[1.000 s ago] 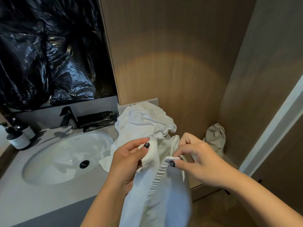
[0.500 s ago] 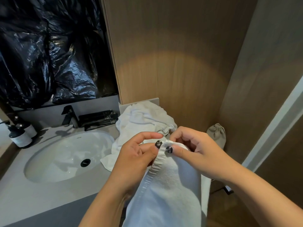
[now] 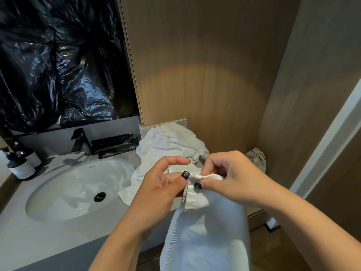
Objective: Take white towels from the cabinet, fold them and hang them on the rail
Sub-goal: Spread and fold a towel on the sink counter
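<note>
We are pinching the white towel's point(image 3: 207, 231) hemmed top edge with our left hand point(image 3: 160, 192) and right hand point(image 3: 234, 178) together, the towel hanging toward six o'clock; crumpled towels point(image 3: 168, 145) are lying at twelve o'clock.

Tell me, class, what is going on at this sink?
A person is folding a white towel. The left hand and right hand pinch its top edge together, and the rest hangs down in front of the counter. A heap of white towels lies beside the basin. No rail is in view.
</note>
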Tool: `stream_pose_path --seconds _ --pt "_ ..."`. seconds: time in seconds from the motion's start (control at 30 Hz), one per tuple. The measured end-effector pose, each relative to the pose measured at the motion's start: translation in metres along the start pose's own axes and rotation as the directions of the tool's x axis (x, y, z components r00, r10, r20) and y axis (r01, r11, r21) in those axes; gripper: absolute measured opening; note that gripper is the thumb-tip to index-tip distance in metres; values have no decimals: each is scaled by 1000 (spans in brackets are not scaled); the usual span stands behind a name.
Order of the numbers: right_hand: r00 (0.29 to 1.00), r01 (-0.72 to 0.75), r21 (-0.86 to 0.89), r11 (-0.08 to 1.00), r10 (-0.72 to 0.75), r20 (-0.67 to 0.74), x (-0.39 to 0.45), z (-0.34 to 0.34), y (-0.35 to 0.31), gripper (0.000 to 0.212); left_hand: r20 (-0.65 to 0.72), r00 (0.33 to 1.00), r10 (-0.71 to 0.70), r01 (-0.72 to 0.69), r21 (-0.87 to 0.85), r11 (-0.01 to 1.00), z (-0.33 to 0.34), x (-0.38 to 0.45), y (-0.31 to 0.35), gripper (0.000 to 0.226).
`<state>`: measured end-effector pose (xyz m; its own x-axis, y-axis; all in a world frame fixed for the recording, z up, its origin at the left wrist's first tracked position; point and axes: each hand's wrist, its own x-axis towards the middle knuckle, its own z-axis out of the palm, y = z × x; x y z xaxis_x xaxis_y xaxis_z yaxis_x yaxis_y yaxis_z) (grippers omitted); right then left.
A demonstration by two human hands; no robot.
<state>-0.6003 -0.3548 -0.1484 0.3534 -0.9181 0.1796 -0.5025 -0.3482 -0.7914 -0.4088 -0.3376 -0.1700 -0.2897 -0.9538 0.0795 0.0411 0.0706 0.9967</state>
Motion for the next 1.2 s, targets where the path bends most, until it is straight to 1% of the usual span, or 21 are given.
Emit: stream_pose_path --seconds 0.1,0.27,0.37,0.43,0.53,0.63,0.8,0.9,1.03,1.1,1.2 --pt "999 -12 -28 1000 11 -35 -1 2 0 20 49 999 -10 10 -7 1000 -1 -1 1 27" --pt "998 -17 -80 997 12 -56 0 8 -1 14 34 999 5 -6 22 1000 -1 1 -2 22" --pt "999 -9 -117 993 4 -50 2 13 -3 14 -55 998 10 -10 4 1000 0 2 -7 20" --pt "997 0 -120 993 -9 -75 3 17 -2 20 -115 993 16 -18 -14 1000 1 3 -11 20" --pt "991 1 -118 993 -17 -131 4 22 3 32 -161 987 18 -21 -15 1000 3 3 -16 21" --pt "982 4 -74 997 -17 -186 4 29 11 36 -211 977 25 -25 2 1000 5 6 -22 20" --pt "969 21 67 998 -3 -246 5 35 28 29 -296 951 90 -82 38 996 13 14 -29 12" --pt "979 8 121 993 17 -202 4 32 43 25 -326 934 148 -125 89 988 12 25 -28 15" --pt "992 -1 111 994 14 -123 5 24 61 27 -311 930 196 -158 143 977 5 45 -18 24" --pt "995 -13 90 996 22 -97 7 20 70 30 -326 922 211 -178 128 976 0 56 -6 30" --pt "995 -24 22 999 26 -94 13 16 85 40 -373 900 225 -227 41 973 -12 77 18 34"
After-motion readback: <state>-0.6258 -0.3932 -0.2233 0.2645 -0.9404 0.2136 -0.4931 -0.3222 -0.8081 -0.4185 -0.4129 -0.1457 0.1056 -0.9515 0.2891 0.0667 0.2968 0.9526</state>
